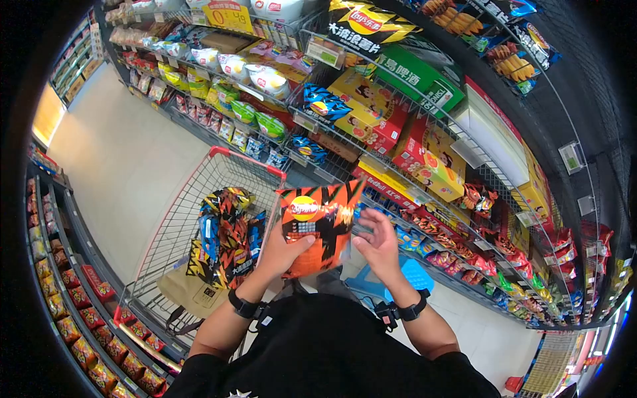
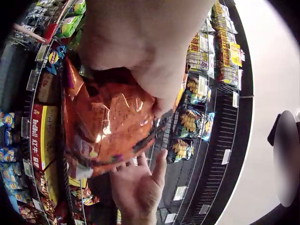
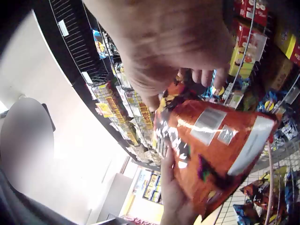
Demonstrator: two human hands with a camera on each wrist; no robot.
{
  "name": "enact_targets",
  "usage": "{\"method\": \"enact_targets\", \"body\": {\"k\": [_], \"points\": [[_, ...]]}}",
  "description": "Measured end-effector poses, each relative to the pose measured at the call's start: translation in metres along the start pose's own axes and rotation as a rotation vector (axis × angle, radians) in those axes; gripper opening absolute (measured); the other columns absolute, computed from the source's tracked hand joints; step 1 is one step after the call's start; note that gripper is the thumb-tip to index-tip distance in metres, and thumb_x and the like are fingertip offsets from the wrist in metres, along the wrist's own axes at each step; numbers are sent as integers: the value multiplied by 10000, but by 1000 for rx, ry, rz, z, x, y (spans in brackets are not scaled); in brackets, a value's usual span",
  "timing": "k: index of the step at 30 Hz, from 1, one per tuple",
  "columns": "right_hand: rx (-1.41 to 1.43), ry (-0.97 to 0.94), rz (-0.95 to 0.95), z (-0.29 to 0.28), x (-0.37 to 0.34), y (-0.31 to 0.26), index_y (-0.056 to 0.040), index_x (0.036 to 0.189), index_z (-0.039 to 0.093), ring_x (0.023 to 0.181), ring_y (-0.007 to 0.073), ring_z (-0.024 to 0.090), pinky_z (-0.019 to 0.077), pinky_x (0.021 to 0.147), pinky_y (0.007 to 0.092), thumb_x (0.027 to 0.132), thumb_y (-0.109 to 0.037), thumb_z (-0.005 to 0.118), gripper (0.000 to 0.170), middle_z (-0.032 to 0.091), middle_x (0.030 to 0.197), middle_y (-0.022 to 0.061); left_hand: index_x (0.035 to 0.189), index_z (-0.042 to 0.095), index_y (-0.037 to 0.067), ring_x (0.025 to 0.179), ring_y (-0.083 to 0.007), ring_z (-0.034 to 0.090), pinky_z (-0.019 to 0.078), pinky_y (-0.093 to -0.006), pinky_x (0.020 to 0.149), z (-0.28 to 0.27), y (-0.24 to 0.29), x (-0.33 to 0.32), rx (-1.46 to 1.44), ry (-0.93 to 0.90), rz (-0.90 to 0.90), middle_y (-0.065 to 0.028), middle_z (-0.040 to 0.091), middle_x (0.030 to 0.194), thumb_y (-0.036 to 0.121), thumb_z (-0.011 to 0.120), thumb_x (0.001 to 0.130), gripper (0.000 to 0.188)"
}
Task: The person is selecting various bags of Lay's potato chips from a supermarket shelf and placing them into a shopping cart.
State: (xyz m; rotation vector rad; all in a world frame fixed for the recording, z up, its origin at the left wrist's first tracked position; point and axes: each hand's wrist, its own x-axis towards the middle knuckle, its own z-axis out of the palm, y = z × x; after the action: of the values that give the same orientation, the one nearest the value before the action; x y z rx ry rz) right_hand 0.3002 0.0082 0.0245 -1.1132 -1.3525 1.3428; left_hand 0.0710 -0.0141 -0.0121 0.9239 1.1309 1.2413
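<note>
An orange-and-black Lay's chip bag [image 1: 323, 255] stands upright in front of the chest. My left hand [image 1: 282, 252] grips its left edge, thumb across the printed front and the other fingers hidden behind. Just off the bag's right side is my right hand [image 1: 378, 244], its fingers loosely bent and holding nothing. In the left wrist view the right hand [image 2: 137, 190] shows its palm below the bag's edge. From the right wrist, the bag's other face [image 3: 211, 136] shows a white label panel, with the left hand [image 3: 177, 199] at its lower edge.
A wire shopping cart [image 1: 215, 154] with a red rim holds several chip bags [image 1: 229, 249] and a tan bag [image 1: 192, 292]. A blue plastic stool [image 1: 405, 278] stands on the floor at the right. Stocked snack shelves [image 1: 371, 152] run along the front and right, with another shelf [image 1: 66, 265] at left.
</note>
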Motion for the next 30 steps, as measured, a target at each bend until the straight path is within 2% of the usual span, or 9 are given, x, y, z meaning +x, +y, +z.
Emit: {"method": "enact_targets", "body": {"k": [1,3,5,13,19,22,24,27,30], "points": [[-3,5,-3,0,2,-3,-15,1333,400,1220,188,487,406,997,339,800,-104,749,643,466,1353,105,1243,495,-9,1036,-163,602,465,-317,937,-1,3,-4,-74,-95,-47,-87,623,1132,109,748,792,530],[351,-163,-10,1,5,-6,-15,1334,384,1202,185,496,391,1014,335,820,-186,752,654,496,1317,89,1235,506,-7,1032,-158,600,467,-317,935,2,2,-8,-150,-195,-93,-78,626,1126,115,740,802,507],[217,-195,9,-3,-1,2,-12,1317,397,1169,158,504,405,1003,335,849,-251,736,625,520,1278,78,1241,505,0,1023,-147,598,471,-317,928,5,-2,-12,-179,-310,-151,-65,625,1127,121,728,817,494],[166,-121,127,-2,-5,0,-8,1198,511,1002,112,583,481,888,289,882,-236,700,433,620,1114,42,1273,465,3,1070,-159,581,468,-351,951,5,-9,-13,-167,-353,-156,-70,602,1181,87,712,819,524],[184,-89,123,-3,-6,10,-7,1229,496,979,116,590,488,879,288,885,-240,697,462,617,1124,41,1268,473,4,1053,-151,591,487,-339,919,4,-11,-12,-185,-382,-126,-68,609,1172,78,691,830,494],[352,-101,236,2,-13,15,4,1291,452,998,135,594,487,902,307,889,-225,690,520,598,1174,61,1239,506,4,1054,-145,583,476,-330,922,7,-11,-14,-213,-327,-246,-75,608,1154,133,663,871,421],[344,-121,332,7,-18,12,10,1312,431,1012,142,594,490,908,314,892,-214,685,539,588,1196,72,1262,474,10,1065,-156,584,484,-337,919,11,-9,-18,-410,-220,-389,-85,592,1176,177,617,917,410],[343,-133,508,7,-14,17,37,1289,442,1002,157,620,528,865,315,904,-200,664,503,606,1176,101,1306,414,17,1082,-166,578,487,-342,924,13,-18,-12,-496,-179,-377,-101,565,1216,218,589,941,452],[370,-75,535,5,-11,24,42,1244,468,995,172,635,548,837,332,911,-208,652,455,614,1163,114,1417,284,18,1172,-199,542,478,-355,960,11,-18,-9,-202,-233,-273,-126,510,1314,181,602,925,608]]}}
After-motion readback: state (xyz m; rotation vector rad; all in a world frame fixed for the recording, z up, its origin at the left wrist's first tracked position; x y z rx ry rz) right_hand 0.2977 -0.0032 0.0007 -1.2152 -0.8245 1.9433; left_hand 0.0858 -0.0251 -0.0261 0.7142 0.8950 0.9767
